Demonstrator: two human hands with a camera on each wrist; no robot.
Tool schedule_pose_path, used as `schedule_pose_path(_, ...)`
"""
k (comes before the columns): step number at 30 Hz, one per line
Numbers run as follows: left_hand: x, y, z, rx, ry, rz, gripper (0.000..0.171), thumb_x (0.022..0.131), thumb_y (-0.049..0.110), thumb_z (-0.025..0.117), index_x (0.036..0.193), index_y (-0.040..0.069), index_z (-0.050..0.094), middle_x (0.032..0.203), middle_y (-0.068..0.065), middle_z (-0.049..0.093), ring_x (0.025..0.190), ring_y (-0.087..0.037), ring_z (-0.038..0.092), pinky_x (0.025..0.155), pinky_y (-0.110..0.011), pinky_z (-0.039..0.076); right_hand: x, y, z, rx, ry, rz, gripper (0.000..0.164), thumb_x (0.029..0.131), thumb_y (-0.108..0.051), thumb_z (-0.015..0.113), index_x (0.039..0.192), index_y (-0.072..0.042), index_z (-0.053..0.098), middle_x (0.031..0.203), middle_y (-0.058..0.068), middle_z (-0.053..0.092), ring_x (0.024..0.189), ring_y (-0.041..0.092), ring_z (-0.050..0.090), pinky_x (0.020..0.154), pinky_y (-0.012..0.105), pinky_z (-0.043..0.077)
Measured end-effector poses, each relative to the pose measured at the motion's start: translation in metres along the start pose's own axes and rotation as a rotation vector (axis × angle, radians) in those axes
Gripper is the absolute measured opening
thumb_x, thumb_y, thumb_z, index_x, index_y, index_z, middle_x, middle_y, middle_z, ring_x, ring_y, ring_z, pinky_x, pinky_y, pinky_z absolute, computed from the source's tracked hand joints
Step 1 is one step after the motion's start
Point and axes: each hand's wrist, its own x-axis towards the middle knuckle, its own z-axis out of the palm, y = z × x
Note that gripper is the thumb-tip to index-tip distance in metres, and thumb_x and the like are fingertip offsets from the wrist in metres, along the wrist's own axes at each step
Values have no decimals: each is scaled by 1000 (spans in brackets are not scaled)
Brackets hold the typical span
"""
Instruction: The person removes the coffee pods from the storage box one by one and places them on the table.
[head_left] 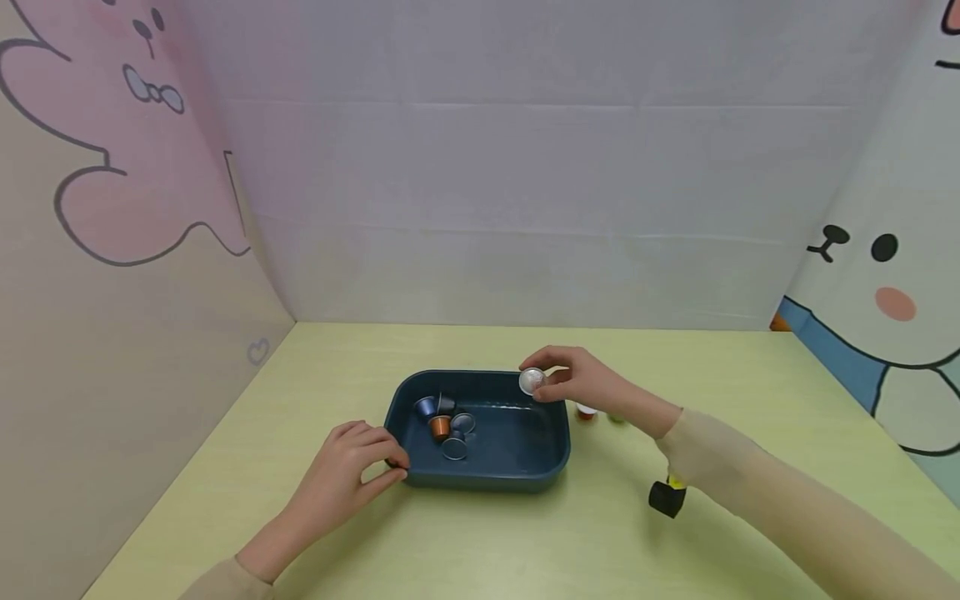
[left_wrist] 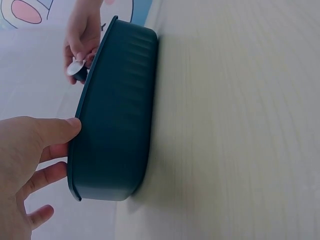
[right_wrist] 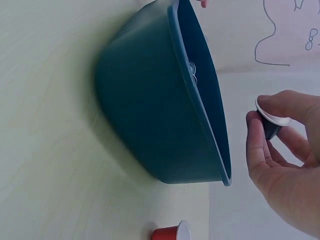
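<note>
My left hand (head_left: 348,467) pinches the front left rim of a dark teal plastic bin (head_left: 495,482), its thumb (left_wrist: 62,131) on the outer side of the rim. Over the bin's right end, my right hand (head_left: 581,375) holds a coffee capsule (head_left: 532,381) between thumb and fingers. That capsule has a silvery lid and a dark body (right_wrist: 270,129), and it is above the rim. Several capsules lie at the left inside the bin, among them a blue one (head_left: 425,407), an orange one (head_left: 440,428) and one showing its round lid (head_left: 454,448).
Just right of the bin, a red capsule (right_wrist: 165,233) lies on the pale wooden table (head_left: 525,550), with a green item (head_left: 616,418) beside it, partly behind the right forearm. A black block-shaped object (head_left: 666,499) shows below the right sleeve. Printed sheets surround the table.
</note>
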Motion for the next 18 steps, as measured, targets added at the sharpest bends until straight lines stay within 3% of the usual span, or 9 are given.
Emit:
schedule_pose_path(5,0,-1,1,0,5,8,27,70,21,89,80,34,68,81,26,62,81,3,52,88,-44,48,-9,2,-3,7,43,47,43,89,-5,71,129,-6,59,121,18,64,91,15,67,59,27,47)
schedule_pose_path(8,-1,-2,1,-3,12,14,26,70,21,89,80,33,68,81,26,61,80,3,51,88,-44,48,-16,2,-4,24,67,77,43,88,-7,72,129,-7,59,117,19,65,86,15,64,51,30,43)
schedule_pose_path(18,0,-2,2,-11,14,18,27,70,21,89,80,33,68,82,26,61,81,3,52,89,-44,47,-36,13,-6,26,143,63,42,87,-7,73,126,-1,58,116,23,63,81,20,66,65,31,55)
